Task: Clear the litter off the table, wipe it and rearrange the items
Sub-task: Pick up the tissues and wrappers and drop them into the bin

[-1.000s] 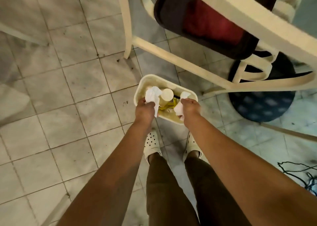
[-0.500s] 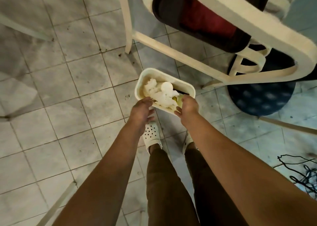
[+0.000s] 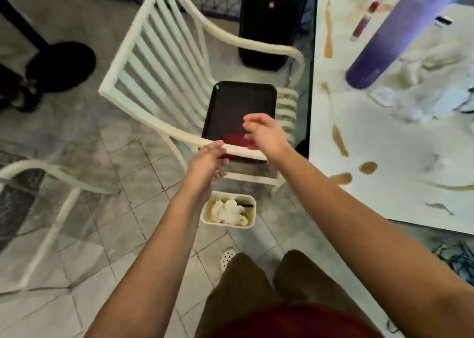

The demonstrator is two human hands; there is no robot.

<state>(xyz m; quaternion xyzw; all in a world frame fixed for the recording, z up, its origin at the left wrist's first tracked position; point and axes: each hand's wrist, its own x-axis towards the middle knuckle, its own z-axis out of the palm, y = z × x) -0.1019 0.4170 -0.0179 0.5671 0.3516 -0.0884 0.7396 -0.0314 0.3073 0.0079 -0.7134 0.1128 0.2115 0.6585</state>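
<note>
The small cream plastic bin [image 3: 250, 223] with crumpled white tissues [image 3: 227, 210] stands on the tiled floor at 6 o'clock. The 2 hands, left hand [image 3: 205, 162] and right hand [image 3: 265, 134], hover empty, fingers loosely spread, over the black tray [image 3: 238, 104] on the white slatted chair [image 3: 159, 73].

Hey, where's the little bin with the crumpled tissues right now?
In the head view the small white bin sits on the tiled floor, low and centre, just in front of the white chair and below the left hand.
</note>
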